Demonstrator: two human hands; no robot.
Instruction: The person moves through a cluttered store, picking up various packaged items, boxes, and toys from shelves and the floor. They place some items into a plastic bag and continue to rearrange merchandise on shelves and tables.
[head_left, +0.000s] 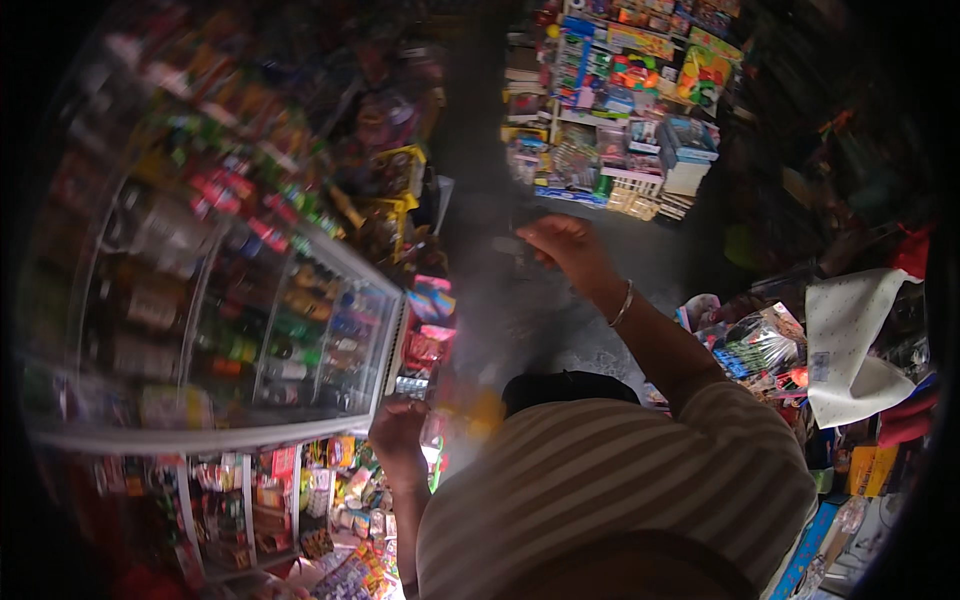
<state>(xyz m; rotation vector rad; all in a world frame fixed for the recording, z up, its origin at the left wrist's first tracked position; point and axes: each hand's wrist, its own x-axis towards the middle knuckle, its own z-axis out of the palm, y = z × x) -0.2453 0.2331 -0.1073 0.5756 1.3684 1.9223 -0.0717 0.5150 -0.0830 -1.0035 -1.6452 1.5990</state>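
My right hand (561, 241) reaches forward over the grey floor (525, 307), fingers bent together, a bangle (622, 304) on the wrist. A faint pale patch shows by its fingertips; whether the hand holds anything is unclear. My left hand (400, 429) is curled beside the white frame edge of a glass-doored drinks cooler (386, 360). Its palm is turned out of sight, so anything in it is hidden. Close to this hand are pink and red packets (427, 345). Below me is my striped shirt (600, 465).
Ahead stands a display of packaged toys and boxes (615, 112). Yellow baskets (394, 225) line the left side, beyond the cooler. Shelves of packets (255, 495) fill the lower left. On the right are packaged goods (757, 345) and a hanging white cloth (847, 337).
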